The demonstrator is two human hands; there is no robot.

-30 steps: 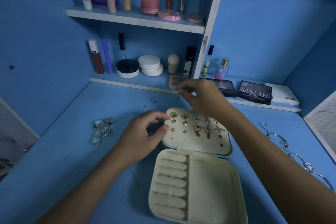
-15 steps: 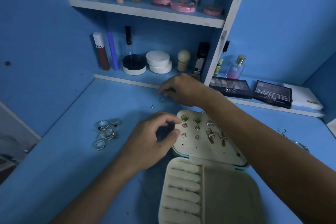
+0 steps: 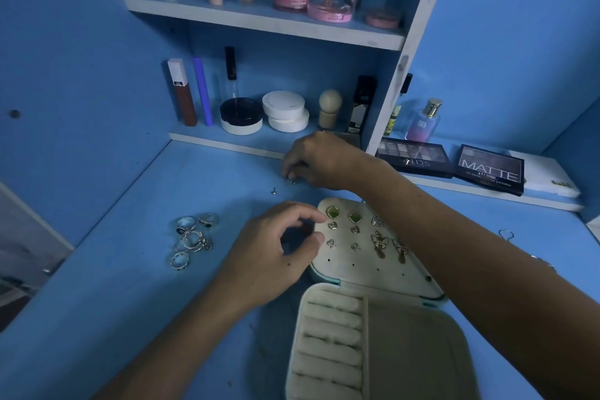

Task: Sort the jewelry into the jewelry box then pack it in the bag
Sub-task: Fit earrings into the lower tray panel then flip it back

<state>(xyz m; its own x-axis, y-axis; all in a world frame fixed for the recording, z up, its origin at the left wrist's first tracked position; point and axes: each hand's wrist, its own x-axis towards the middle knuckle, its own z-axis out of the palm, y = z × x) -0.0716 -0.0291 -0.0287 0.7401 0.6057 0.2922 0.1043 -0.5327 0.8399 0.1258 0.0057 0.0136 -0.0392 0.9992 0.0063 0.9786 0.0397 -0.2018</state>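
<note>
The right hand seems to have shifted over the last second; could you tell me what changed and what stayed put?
The right hand moved from above the far edge of the open jewelry box out to the left, down to the table, where its fingertips now close on a small stud earring. The left hand stayed at the earring panel's left edge. The rings and the other loose stud did not move.

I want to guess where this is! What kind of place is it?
Probably a dressing or makeup corner in someone's room. Blue shelves hold cosmetics, eyeshadow palettes and a perfume bottle, and an open jewelry box sits on the blue table.
</note>
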